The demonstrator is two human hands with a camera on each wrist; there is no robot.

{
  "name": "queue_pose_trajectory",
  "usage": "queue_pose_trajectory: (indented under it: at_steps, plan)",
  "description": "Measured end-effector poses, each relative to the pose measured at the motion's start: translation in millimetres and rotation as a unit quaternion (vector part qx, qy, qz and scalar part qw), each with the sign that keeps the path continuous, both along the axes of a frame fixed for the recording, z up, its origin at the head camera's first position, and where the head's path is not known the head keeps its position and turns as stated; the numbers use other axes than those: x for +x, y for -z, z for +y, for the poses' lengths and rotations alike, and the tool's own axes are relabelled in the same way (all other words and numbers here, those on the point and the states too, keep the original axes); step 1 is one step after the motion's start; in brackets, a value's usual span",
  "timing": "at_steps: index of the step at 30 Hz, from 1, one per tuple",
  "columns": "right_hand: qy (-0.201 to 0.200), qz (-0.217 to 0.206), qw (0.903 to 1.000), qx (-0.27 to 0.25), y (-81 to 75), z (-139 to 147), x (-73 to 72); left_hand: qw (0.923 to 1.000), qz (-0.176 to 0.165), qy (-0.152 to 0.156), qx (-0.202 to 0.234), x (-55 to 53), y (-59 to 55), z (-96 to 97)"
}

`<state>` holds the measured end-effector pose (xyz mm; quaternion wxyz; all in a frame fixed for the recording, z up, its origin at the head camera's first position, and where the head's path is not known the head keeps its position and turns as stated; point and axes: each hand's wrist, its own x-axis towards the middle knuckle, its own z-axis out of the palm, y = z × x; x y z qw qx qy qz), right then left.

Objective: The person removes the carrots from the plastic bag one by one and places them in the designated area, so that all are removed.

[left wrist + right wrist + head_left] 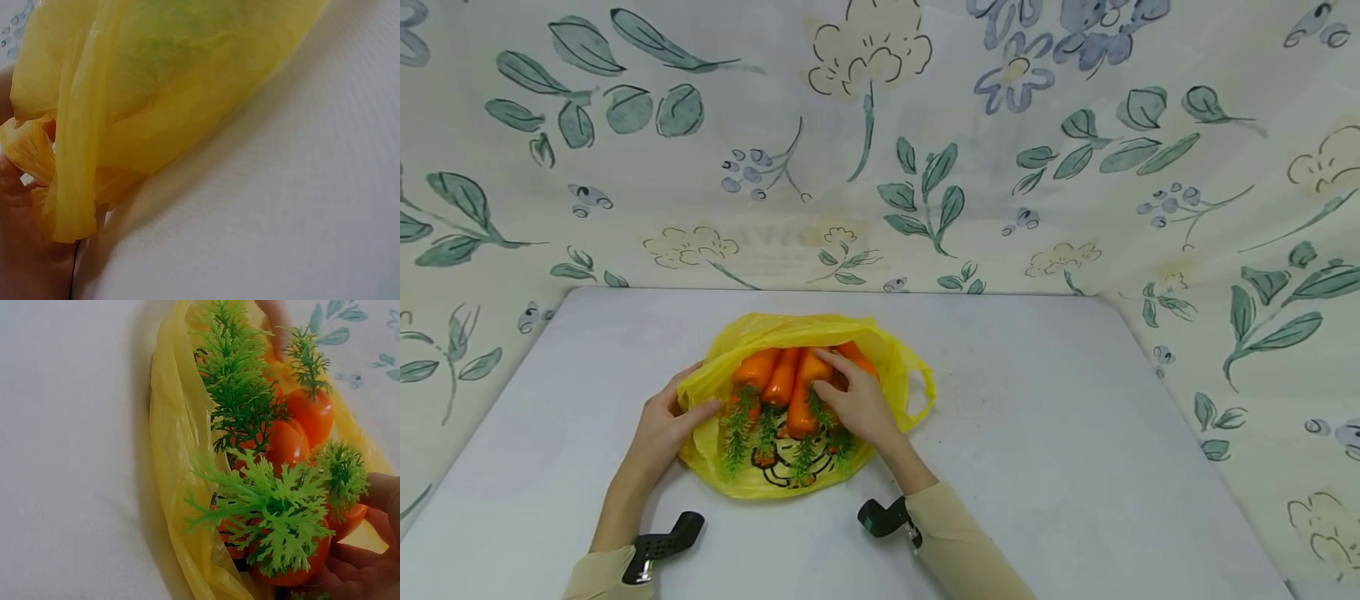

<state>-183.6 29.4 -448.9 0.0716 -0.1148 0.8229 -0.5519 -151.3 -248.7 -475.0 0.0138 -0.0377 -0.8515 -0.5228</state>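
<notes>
A yellow plastic bag [715, 450] lies on the table with its mouth spread toward me. Several orange carrots [780, 377] with green leafy tops [739, 433] are inside, leaves pointing to my side. My left hand [658, 425] holds the bag's left edge, thumb over the rim; in the left wrist view, bunched yellow plastic [78, 206] sits against the palm. My right hand [861, 404] reaches into the mouth and grips a carrot [805, 408] between thumb and fingers. The right wrist view shows these fingers [359, 562] beside the carrots, partly hidden by leaves.
The white table [1037, 417] runs back to a floral cloth [925, 108] hanging behind it and at the sides. One bag handle loop [929, 387] sticks out to the right. Black wrist cameras [662, 546] sit on both forearms.
</notes>
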Motion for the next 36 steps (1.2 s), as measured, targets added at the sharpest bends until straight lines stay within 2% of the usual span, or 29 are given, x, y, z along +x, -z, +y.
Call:
queue_pose_trajectory:
  at_steps: [5, 14, 25, 36]
  plan:
    - [0.008, 0.009, 0.9999, -0.005, 2.1, -0.5, -0.4, 1.0, 0.005, -0.001, -0.004, -0.5, 0.9, 0.5]
    - [0.028, 0.05, 0.9983, -0.011, 7.3, -4.4, 1.0, 0.9999, -0.011, -0.006, -0.009, -1.4, -0.3, -2.3]
    - [0.045, 0.053, 0.9976, -0.005, 11.8, -6.2, 2.8, 0.9999, -0.008, -0.001, -0.011, -0.5, -1.6, -1.4]
    - [0.045, 0.059, 0.9959, -0.051, 16.3, -3.9, 3.0, 0.9998, -0.008, -0.004, -0.017, -0.8, -1.2, 0.3]
